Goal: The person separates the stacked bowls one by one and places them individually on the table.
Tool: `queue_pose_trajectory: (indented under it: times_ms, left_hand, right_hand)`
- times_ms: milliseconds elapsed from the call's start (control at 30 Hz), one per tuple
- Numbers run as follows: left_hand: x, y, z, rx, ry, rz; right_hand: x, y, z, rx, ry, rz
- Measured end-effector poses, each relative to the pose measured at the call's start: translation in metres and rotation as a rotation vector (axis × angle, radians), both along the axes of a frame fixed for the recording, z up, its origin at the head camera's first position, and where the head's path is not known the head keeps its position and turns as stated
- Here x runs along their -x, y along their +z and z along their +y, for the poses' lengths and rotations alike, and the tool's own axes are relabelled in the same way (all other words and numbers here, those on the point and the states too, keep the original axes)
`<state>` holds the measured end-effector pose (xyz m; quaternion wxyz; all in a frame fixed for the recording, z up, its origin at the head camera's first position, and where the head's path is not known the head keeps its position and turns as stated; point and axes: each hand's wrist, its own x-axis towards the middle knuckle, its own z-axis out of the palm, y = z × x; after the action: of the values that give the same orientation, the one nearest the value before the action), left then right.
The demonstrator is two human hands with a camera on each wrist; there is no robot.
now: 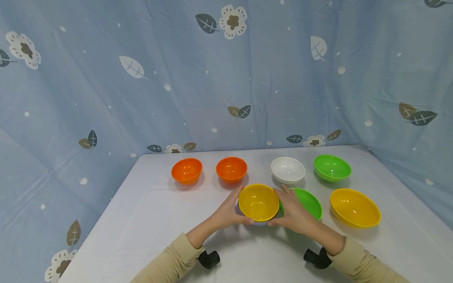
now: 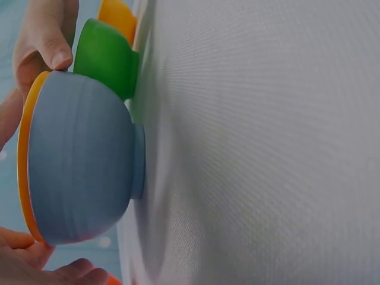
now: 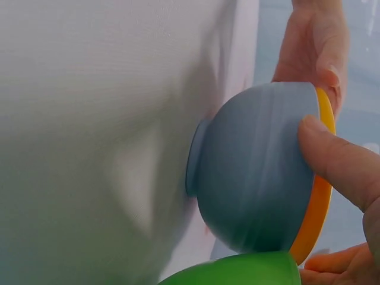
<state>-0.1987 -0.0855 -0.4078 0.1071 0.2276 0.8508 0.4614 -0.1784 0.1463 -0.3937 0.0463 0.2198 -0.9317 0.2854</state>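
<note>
A yellow bowl (image 1: 259, 202) sits nested inside a blue-grey bowl (image 2: 80, 157), with only its rim showing above the outer one in both wrist views. From the left, my left hand (image 1: 228, 210) holds the pair, thumb toward the near side and fingers toward the far side. My right hand (image 1: 293, 210) grips the opposite side; its thumb presses on the blue-grey wall just below the yellow rim in the right wrist view. The foot of the blue-grey bowl is close over the white cloth. A green bowl (image 1: 308, 204) stands right beside it, partly hidden by my right hand.
Along the back of the white-covered table (image 1: 148, 220) stand two orange bowls (image 1: 186, 171) (image 1: 231, 170), a white bowl (image 1: 288, 170) and another green bowl (image 1: 332, 168). A wider yellow bowl (image 1: 355, 208) is at the right. Behind the table hangs a blue patterned curtain (image 1: 198, 86).
</note>
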Motion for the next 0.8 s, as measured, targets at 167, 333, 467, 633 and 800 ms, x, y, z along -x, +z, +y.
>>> queue_pose_trajectory:
  times_ms: [167,333,467,633,800]
  left_hand:
    - [0.0002,-0.0003,-0.0005,-0.004,-0.001,0.01]
    - [0.0017,-0.0019,0.0001,-0.009,-0.009,0.032]
    - [0.0029,-0.0029,0.0012,-0.029,-0.02,0.036]
    - [0.0031,-0.0038,0.0029,-0.047,-0.023,0.026]
    - [0.0018,-0.003,0.006,-0.057,-0.01,0.005]
  right_hand:
    - [0.0013,0.0023,-0.0019,-0.003,-0.005,-0.014]
    - [0.0033,0.003,-0.0029,-0.003,0.009,-0.007]
    - [0.005,0.0029,-0.0035,0.001,0.022,-0.028]
    - [0.0066,0.0035,-0.0042,0.01,0.028,-0.09]
    - [0.0084,0.0038,-0.0034,0.015,0.048,-0.084]
